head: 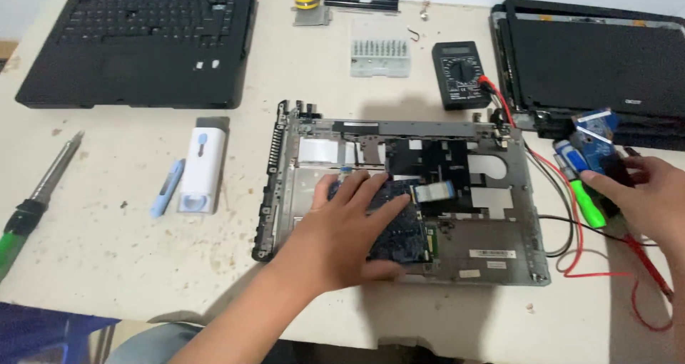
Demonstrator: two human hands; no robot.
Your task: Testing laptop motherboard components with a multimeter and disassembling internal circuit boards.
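An opened grey laptop chassis (pixel 492 246) lies in the middle of the table with a dark blue circuit board (pixel 403 236) inside it. My left hand (pixel 342 232) rests flat on that board, fingers spread, thumb at its lower edge. A pale blue ribbon cable (pixel 435 191) lies just right of my fingertips. My right hand (pixel 646 193) is at the right edge of the table, fingers on a green-handled screwdriver (pixel 586 200) with a blue tip end, next to small blue circuit boards (pixel 596 132).
A black multimeter (pixel 462 74) with red and black leads (pixel 571 214) sits behind the chassis. A black laptop base (pixel 143 43) lies far left, a screen assembly (pixel 592 64) far right. A soldering iron (pixel 39 193), white cleaning kit (pixel 203 168), blue pen (pixel 167 187) and bit set (pixel 380 57) are also out.
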